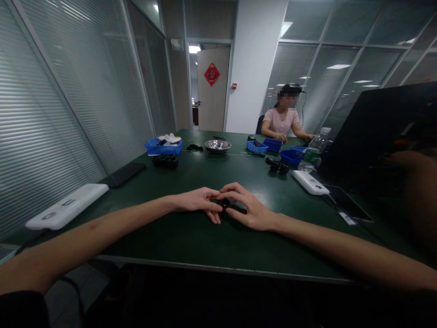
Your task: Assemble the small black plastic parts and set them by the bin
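Head view. Fingers first: my left fingers (215, 207) are closed at the near-left side of a small black part (224, 203); my right fingers (235, 195) arch over it from the other side, thumb low, index high, closed about it too. How hard either side presses, I cannot tell. The part sits between my two hands, just above or resting on the counter (191, 239); which one is unclear.

Handling, by judgement: light, stiff, probably smooth plastic, so a little slippery under dry skin. Not obviously fragile, though a thin edge could snap if levered. Best hold: thumb and index on opposite outer sides, leaving the middle uncovered.

Pose: left hand (193, 200) comes in low and flat, its lower fingers fanned toward the counter. Right hand (254, 212) is more arched, wrist near the surface. Both forearms slant inward, bare.

Beyond: black pieces (165, 161) to the left, a steel bowl (217, 146) ahead, more black pieces (277, 166) to the right near a blue tray (290, 157). Across the counter, a seated co-worker (282, 120).
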A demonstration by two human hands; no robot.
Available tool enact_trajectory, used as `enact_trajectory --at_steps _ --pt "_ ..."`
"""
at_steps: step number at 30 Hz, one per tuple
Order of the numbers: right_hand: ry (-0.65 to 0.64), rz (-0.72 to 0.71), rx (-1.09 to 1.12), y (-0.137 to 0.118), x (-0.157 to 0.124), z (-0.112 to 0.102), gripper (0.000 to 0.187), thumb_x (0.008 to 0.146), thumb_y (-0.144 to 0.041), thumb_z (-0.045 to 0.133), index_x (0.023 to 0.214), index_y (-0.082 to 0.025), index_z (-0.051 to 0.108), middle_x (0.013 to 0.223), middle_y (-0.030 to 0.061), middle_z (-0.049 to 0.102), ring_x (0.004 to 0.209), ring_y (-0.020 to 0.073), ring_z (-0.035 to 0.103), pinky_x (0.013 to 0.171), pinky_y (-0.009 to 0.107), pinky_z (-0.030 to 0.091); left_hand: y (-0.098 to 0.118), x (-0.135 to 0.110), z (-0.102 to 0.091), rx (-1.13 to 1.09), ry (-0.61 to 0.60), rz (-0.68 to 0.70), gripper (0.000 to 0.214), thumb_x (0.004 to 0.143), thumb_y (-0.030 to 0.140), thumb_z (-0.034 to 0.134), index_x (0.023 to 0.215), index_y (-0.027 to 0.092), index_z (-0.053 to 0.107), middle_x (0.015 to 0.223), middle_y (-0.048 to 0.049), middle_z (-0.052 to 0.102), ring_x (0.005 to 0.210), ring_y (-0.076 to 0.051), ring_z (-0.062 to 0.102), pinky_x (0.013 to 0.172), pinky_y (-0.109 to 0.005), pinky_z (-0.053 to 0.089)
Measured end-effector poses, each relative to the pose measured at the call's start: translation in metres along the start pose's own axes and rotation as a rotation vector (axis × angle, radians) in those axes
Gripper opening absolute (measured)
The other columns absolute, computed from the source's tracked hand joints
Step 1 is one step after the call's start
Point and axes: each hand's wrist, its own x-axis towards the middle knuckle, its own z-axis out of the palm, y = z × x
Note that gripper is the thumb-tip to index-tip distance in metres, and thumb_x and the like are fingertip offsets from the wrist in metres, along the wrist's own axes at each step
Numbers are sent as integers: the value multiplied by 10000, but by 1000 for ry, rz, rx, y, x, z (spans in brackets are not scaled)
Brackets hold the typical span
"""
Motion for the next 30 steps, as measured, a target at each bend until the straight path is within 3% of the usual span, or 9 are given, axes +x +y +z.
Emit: enact_trajectory --at_steps 5,14,20,27,30 --pt "59 26 -34 5 0 2 309 952 -316 716 1238 -238 625 1287 109 552 1192 265 576 1023 481 536 0 0 0 -2 -17 6 585 908 312 766 1418 136 541 1102 -145 749 908 -229 788 833 -348 621" --pt "2 -1 -13 1 0 2 424 968 -232 670 1379 -250 569 1344 114 528 1233 253 564 1058 467 518 -2 1 -2 -4 0 -7 559 912 318 764 1386 112 552 1018 -144 765 888 -227 787 822 -343 621" --pt "83 54 -62 8 0 5 292 940 -360 732 1179 -230 623 1272 106 557 1160 259 589 969 458 565 2 0 0 -12 -4 -3 580 907 308 766 1417 139 546 1192 -163 715 908 -227 785 828 -351 620" --pt "34 -10 -46 1 0 4 369 948 -209 668 1308 -249 598 1304 104 546 1189 254 582 1012 456 541 -2 0 -3 -10 -15 10 515 911 321 766 1352 131 581 1059 -138 751 906 -233 786 819 -347 621" --pt "26 -7 -55 2 1 5 423 943 -225 681 1351 -247 572 1329 109 535 1212 259 574 1026 462 533 -2 0 -2 -5 -11 5 536 921 313 755 1387 133 561 1066 -140 754 903 -223 786 821 -338 620"
